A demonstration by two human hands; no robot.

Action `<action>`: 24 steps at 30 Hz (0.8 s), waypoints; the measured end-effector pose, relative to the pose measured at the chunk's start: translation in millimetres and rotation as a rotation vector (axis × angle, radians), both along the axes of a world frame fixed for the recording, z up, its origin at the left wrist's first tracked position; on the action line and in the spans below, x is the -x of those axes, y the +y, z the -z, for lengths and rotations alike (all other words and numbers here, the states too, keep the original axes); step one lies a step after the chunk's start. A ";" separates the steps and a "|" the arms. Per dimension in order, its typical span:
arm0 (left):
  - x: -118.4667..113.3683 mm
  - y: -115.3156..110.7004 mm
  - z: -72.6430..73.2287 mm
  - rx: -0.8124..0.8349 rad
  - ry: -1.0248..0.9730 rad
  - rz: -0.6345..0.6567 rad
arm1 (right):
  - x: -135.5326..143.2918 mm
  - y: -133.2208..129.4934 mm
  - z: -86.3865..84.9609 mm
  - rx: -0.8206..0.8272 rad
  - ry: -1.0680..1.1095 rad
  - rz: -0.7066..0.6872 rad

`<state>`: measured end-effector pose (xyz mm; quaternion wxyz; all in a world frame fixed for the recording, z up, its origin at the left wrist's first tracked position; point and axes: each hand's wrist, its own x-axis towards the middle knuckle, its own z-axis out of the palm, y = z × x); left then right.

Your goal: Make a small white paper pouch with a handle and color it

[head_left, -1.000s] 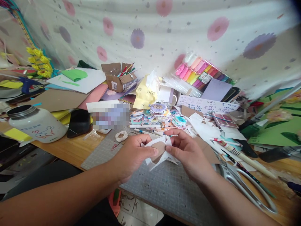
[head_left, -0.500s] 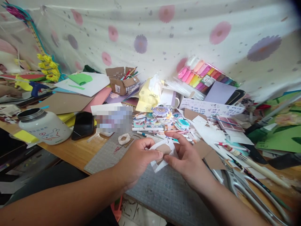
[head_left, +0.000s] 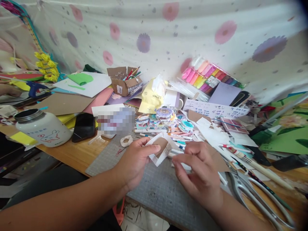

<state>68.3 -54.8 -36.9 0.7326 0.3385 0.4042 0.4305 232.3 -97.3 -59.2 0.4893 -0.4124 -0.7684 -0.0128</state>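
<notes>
My left hand (head_left: 134, 160) pinches a small brown cardboard piece (head_left: 161, 145) between thumb and fingers. White tissue-like paper (head_left: 157, 159) is folded up around the cardboard's edges, dotted on its right side. My right hand (head_left: 198, 170) is beside it, apart from the piece, fingers curled and the thumb and index tips close together. Whether something small sits between those tips I cannot make out. Below both hands lies a grey cutting mat (head_left: 154, 192). On the mat left of the piece is a small white paper-wrapped ring (head_left: 126, 141).
Beyond the hands are a pile of paper cutouts (head_left: 166, 117) and several pens (head_left: 150, 131). Large scissors (head_left: 245, 189) lie right, a white jar (head_left: 45, 130) and black phone (head_left: 83, 126) left. Behind stand a cardboard box (head_left: 122, 85) and a clay set (head_left: 211, 75). Another person's hand (head_left: 6, 89) shows far left.
My right hand has let go of the wrapped cardboard and moved right and down. My left hand still holds the piece, now slightly further left and tilted.
</notes>
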 end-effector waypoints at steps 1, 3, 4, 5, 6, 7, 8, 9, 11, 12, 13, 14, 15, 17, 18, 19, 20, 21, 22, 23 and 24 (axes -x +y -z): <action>-0.2 0.0 0.2 0.003 -0.017 -0.003 | 1.6 -1.8 -0.9 -0.015 -0.062 -0.005; -0.6 0.0 0.9 0.003 -0.037 -0.016 | 5.3 -2.9 -1.6 -0.003 -0.138 -0.013; -0.8 0.1 1.3 0.005 -0.042 -0.029 | 7.1 -2.4 -1.5 0.013 -0.167 -0.019; -1.0 0.3 1.7 0.008 -0.045 -0.043 | 8.8 -1.6 -1.3 0.035 -0.188 -0.020; -1.2 0.4 2.1 0.010 -0.046 -0.052 | 10.3 -0.7 -1.0 0.059 -0.201 -0.021; -1.3 0.6 2.4 0.008 -0.046 -0.054 | 11.3 0.0 -0.7 0.081 -0.209 -0.022; -1.4 0.8 2.5 0.005 -0.046 -0.052 | 12.0 0.4 -0.4 0.096 -0.213 -0.021; -1.4 0.8 2.4 0.002 -0.046 -0.049 | 12.2 0.5 -0.2 0.104 -0.218 -0.024; -1.2 0.5 1.6 0.000 -0.053 -0.057 | 11.2 -0.3 0.0 0.091 -0.212 -0.036; -1.0 0.1 0.9 0.003 -0.060 -0.065 | 10.2 -0.9 0.2 0.071 -0.199 -0.039; -0.8 -0.3 0.2 0.007 -0.067 -0.071 | 9.0 -1.6 0.3 0.051 -0.180 -0.033; -0.6 -0.6 -0.6 0.009 -0.075 -0.074 | 7.7 -2.1 0.5 0.031 -0.160 -0.024; -0.3 -0.9 -1.2 0.009 -0.080 -0.069 | 6.5 -2.5 0.6 0.017 -0.144 -0.010; 0.0 -0.9 -1.9 -0.002 -0.082 -0.048 | 4.8 -2.7 0.7 0.008 -0.143 0.009; 0.2 -0.7 -1.9 -0.008 -0.082 -0.037 | 4.5 -2.6 0.5 0.006 -0.158 0.010; 0.5 -0.5 -1.7 -0.016 -0.084 -0.029 | 4.6 -2.2 0.3 0.008 -0.180 0.008; 0.8 -0.4 -1.3 -0.021 -0.085 -0.029 | 5.1 -1.8 -0.1 0.009 -0.202 0.005; 1.1 -0.3 -0.7 -0.022 -0.084 -0.034 | 5.8 -1.3 -0.6 0.011 -0.221 0.004; 1.6 -0.4 0.0 -0.019 -0.081 -0.036 | 6.8 -0.9 -1.2 0.015 -0.237 0.004; 2.1 -0.5 0.6 -0.015 -0.075 -0.037 | 7.7 -0.5 -1.7 0.021 -0.247 0.007; 2.6 -0.7 1.2 -0.012 -0.068 -0.036 | 8.6 -0.3 -2.1 0.032 -0.256 0.007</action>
